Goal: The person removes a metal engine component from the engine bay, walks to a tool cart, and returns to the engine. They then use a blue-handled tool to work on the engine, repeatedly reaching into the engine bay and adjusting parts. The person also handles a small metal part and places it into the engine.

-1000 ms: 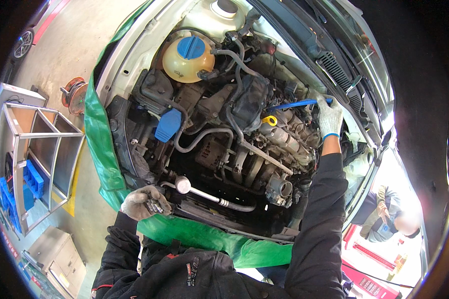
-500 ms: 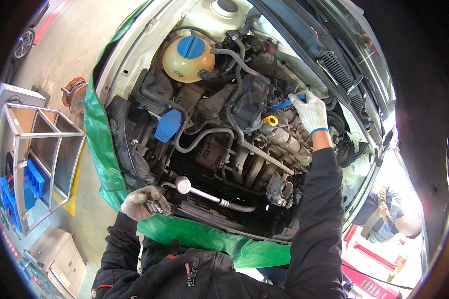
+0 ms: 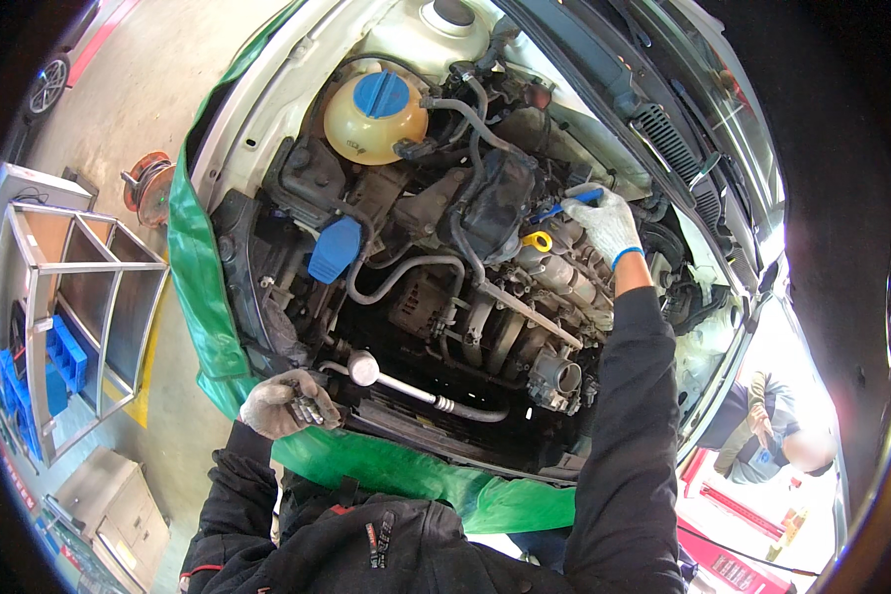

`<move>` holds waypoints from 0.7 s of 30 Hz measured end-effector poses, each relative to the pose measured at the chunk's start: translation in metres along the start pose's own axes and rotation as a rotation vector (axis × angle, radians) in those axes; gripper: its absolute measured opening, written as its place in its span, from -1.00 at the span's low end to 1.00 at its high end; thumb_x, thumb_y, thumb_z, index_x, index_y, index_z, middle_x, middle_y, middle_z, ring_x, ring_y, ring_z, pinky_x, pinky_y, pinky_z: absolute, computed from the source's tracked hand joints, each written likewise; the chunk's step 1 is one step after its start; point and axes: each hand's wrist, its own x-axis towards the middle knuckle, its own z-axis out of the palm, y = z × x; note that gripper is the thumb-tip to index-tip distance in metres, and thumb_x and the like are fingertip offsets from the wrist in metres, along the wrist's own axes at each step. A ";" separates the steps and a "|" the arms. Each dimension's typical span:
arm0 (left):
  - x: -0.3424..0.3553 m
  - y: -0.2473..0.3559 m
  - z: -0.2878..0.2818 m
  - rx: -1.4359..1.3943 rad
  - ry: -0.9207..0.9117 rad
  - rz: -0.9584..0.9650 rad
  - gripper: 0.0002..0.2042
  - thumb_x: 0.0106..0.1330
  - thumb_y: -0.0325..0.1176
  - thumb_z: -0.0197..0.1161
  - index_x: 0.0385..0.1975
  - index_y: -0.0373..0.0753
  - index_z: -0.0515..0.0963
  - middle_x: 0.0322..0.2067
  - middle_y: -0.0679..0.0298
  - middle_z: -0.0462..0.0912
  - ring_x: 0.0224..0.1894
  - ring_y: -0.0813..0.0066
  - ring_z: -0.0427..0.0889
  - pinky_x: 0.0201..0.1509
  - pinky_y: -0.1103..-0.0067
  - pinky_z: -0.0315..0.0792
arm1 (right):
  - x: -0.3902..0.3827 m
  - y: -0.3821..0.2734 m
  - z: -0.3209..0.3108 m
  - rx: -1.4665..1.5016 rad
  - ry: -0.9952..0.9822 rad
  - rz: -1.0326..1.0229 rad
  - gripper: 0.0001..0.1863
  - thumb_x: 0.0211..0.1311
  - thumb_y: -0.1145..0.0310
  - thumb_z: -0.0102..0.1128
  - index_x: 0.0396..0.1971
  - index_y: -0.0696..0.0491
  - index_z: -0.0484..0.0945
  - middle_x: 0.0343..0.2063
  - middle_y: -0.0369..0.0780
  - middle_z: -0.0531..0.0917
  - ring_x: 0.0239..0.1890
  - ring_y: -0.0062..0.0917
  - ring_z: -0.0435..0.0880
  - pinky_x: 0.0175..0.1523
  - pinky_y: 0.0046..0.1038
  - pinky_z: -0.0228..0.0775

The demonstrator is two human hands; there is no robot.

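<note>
My right hand (image 3: 606, 226), in a white glove with a blue cuff, is closed around a slim blue stick-like tool (image 3: 567, 205). The tool's far end points left and down toward the top of the engine (image 3: 574, 259), beside the black cover (image 3: 500, 203); whether its tip touches anything cannot be made out. Just below the tool is a yellow ring-shaped dipstick handle (image 3: 538, 241). My left hand (image 3: 285, 404), in a dirty grey glove, is held palm up with curled fingers at the front edge of the engine bay. Small dark greyish shapes show at its fingers, too unclear to name.
A coolant tank (image 3: 374, 124) with a blue cap stands at the far left of the bay. A blue cap (image 3: 335, 249) and a silver pipe (image 3: 406, 384) lie nearer. Green covers (image 3: 386, 465) drape the edges. A metal frame cart (image 3: 99, 267) stands left; another person (image 3: 762, 426) is at right.
My right hand has shifted slightly left and its wrist has turned, with the blue tool still in its grip. My left hand has hardly moved.
</note>
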 end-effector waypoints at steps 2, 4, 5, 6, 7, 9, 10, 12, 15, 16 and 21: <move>0.001 0.000 0.002 -0.004 -0.014 -0.007 -0.65 0.53 -0.25 0.33 0.14 -0.39 0.63 0.15 -0.33 0.73 0.29 -0.42 0.69 0.45 -0.15 0.53 | 0.011 0.014 0.009 -0.025 -0.055 0.032 -0.61 0.35 0.12 0.47 0.05 0.01 0.84 -0.24 -0.15 0.86 -0.20 -0.40 0.82 0.05 -0.33 0.62; 0.001 0.000 0.003 0.008 -0.019 -0.005 -0.64 0.54 -0.25 0.33 0.15 -0.38 0.64 0.15 -0.34 0.73 0.29 -0.42 0.69 0.45 -0.15 0.52 | 0.023 0.028 0.018 -0.096 -0.116 0.100 -0.62 0.37 0.16 0.44 0.11 -0.03 0.82 -0.19 -0.10 0.88 -0.14 -0.29 0.86 0.05 -0.27 0.64; 0.002 0.000 0.004 0.010 -0.022 -0.006 -0.64 0.54 -0.25 0.33 0.15 -0.38 0.64 0.15 -0.34 0.73 0.30 -0.42 0.69 0.45 -0.15 0.52 | 0.028 0.033 0.022 -0.149 -0.145 0.019 -0.62 0.37 0.17 0.44 0.13 -0.05 0.81 -0.17 -0.07 0.87 -0.12 -0.25 0.86 0.05 -0.24 0.64; 0.002 0.001 0.004 0.014 -0.018 -0.006 -0.64 0.54 -0.24 0.33 0.15 -0.38 0.64 0.15 -0.35 0.73 0.29 -0.42 0.69 0.45 -0.15 0.52 | 0.032 0.038 0.026 -0.224 -0.160 -0.029 -0.62 0.38 0.18 0.43 0.14 -0.07 0.81 -0.16 -0.05 0.87 -0.10 -0.21 0.86 0.05 -0.22 0.65; 0.001 0.001 0.005 0.018 -0.014 -0.006 -0.64 0.54 -0.24 0.33 0.15 -0.38 0.64 0.15 -0.35 0.73 0.29 -0.43 0.69 0.44 -0.15 0.52 | 0.036 0.041 0.028 -0.306 -0.174 -0.047 -0.62 0.38 0.19 0.43 0.15 -0.09 0.80 -0.15 -0.03 0.87 -0.08 -0.16 0.86 0.06 -0.19 0.65; 0.002 0.001 0.004 0.015 -0.012 -0.002 -0.65 0.54 -0.24 0.34 0.14 -0.38 0.65 0.15 -0.35 0.73 0.28 -0.44 0.69 0.44 -0.16 0.53 | 0.041 0.042 0.029 -0.419 -0.177 -0.157 -0.65 0.42 0.42 0.32 0.16 -0.04 0.78 -0.12 -0.01 0.85 -0.07 -0.11 0.84 0.04 -0.22 0.64; 0.002 0.000 0.003 0.008 -0.014 0.001 -0.65 0.54 -0.24 0.34 0.14 -0.38 0.65 0.15 -0.35 0.73 0.28 -0.45 0.69 0.43 -0.16 0.53 | 0.042 0.042 0.029 -0.490 -0.179 -0.176 -0.64 0.42 0.41 0.31 0.16 -0.05 0.78 -0.12 0.01 0.85 -0.07 -0.08 0.84 0.03 -0.21 0.64; 0.001 -0.001 0.001 -0.005 -0.001 0.001 -0.65 0.54 -0.24 0.33 0.13 -0.38 0.65 0.15 -0.35 0.73 0.27 -0.46 0.69 0.43 -0.17 0.53 | 0.043 0.042 0.028 -0.506 -0.193 -0.180 -0.66 0.43 0.34 0.32 0.15 -0.11 0.80 -0.07 0.06 0.82 0.02 0.05 0.79 0.07 -0.09 0.66; -0.002 -0.001 -0.001 -0.010 0.033 0.000 -0.65 0.53 -0.25 0.33 0.13 -0.39 0.65 0.15 -0.34 0.73 0.27 -0.47 0.69 0.42 -0.19 0.52 | 0.049 0.054 0.030 -0.584 -0.194 -0.293 -0.71 0.41 0.44 0.27 0.07 -0.06 0.77 -0.21 0.04 0.82 -0.10 0.04 0.81 -0.07 -0.10 0.60; -0.003 -0.001 -0.002 -0.009 0.037 -0.003 -0.65 0.53 -0.25 0.32 0.13 -0.39 0.65 0.15 -0.33 0.73 0.27 -0.47 0.69 0.42 -0.20 0.52 | 0.051 0.064 0.035 -0.583 -0.157 -0.376 -0.76 0.42 0.52 0.22 -0.04 -0.02 0.76 -0.35 -0.04 0.81 -0.25 -0.12 0.83 -0.15 -0.17 0.59; -0.003 -0.001 -0.003 -0.010 0.032 0.006 -0.65 0.53 -0.26 0.32 0.13 -0.40 0.64 0.15 -0.32 0.74 0.27 -0.49 0.69 0.41 -0.20 0.52 | 0.088 0.138 0.065 -0.262 -0.230 -0.356 -0.72 0.35 0.54 0.27 0.00 -0.01 0.74 -0.31 -0.11 0.79 -0.19 -0.15 0.79 -0.11 -0.21 0.62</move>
